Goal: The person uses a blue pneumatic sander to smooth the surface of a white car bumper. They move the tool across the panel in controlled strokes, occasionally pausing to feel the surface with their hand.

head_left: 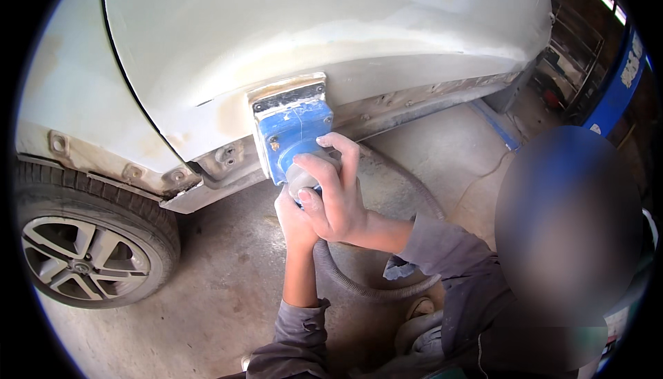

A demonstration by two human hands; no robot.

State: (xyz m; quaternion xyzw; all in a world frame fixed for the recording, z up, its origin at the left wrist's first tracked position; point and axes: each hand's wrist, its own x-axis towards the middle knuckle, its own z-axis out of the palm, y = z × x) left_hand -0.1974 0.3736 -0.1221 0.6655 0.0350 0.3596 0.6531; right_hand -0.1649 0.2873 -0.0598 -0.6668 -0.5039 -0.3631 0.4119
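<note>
Nearest me, looking down from the head camera, I have a grey sleeve (297,334) on the left and another, darker toward the body, on the right, with a shoe (419,308) on the floor between them. A blurred patch (570,227) fills the near right; I can't tell what it covers.

Just beyond, both hands are closed on one tool. I see the right hand (342,203) with its fingers curled over the rounded grey grip (300,180), thumb on the near side. The left hand (295,219) cups the grip's near end from below, its fingers partly hidden from me.

The tool, a dusty blue sander (290,130) with a rectangular pad, sits tilted against the lower part of a pale car panel (311,13). A ribbed grey hose (359,288) curves behind the forearms over the concrete floor (221,261); where it joins is hidden from me.

Left of the sander I see a wheel (83,261) with silver and black spokes. Tan patches mark the panel, and a stained sill (414,106) runs below it toward the far right, where a blue post (615,82) leans in view.
</note>
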